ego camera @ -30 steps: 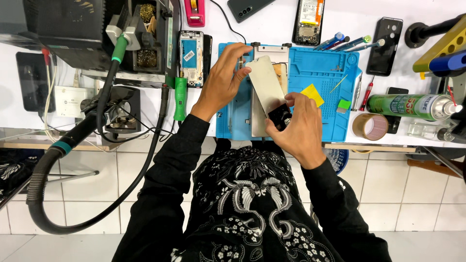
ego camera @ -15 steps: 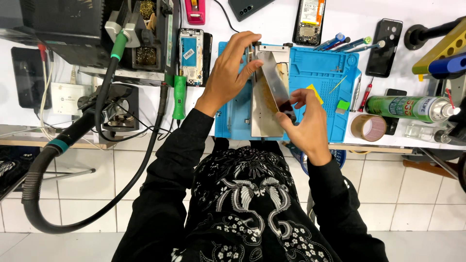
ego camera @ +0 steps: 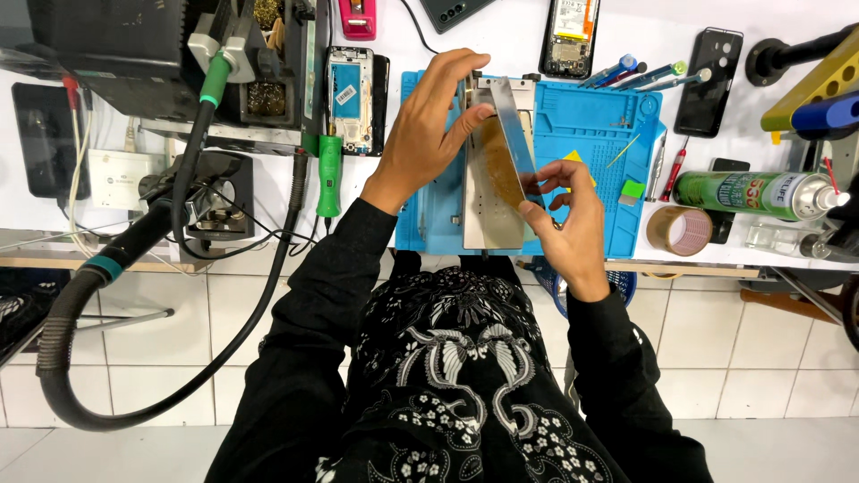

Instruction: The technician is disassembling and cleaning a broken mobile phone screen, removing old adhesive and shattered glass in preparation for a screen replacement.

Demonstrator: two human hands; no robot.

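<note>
Your left hand (ego camera: 428, 125) pinches the top of a thin screen panel (ego camera: 506, 143), tilting it on edge over the metal plate (ego camera: 490, 219); your right hand (ego camera: 567, 210) grips its lower end, steadying it above the blue mat (ego camera: 608, 134).

green spray can (ego camera: 756, 194), tape roll (ego camera: 677, 230), black hose (ego camera: 107, 268), pens (ego camera: 640, 74)

Cut off by the top edge: dark phone (ego camera: 454, 11) and pink tool (ego camera: 357, 16); hidden under the left hand (ego camera: 428, 125), the upper left of the metal plate (ego camera: 490, 210); sliced by the right edge, yellow and blue tool handles (ego camera: 828, 94); too small to tell, bits on the blue mat (ego camera: 617, 134).
</note>
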